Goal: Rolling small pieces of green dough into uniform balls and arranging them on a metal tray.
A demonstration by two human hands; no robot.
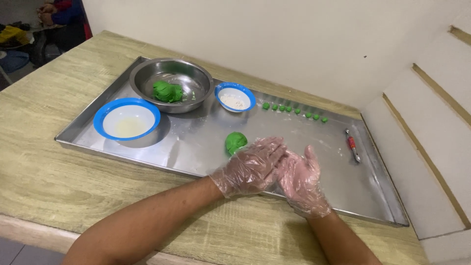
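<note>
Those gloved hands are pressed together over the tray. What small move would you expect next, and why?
Probably the left hand and right hand part, setting a small green ball at the end of the row of balls. The palms are pressed together as if rolling, and a green dough lump lies beside them. Whether anything is between the palms is hidden.

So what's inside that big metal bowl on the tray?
The metal bowl holds a lump of green dough and a few green smears on its wall. Whatever lies beneath the lump is covered.

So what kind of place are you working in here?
Likely a home or small kitchen prep spot: a steel tray on a wooden counter, green dough by the gloved hands, and bowls.
</note>
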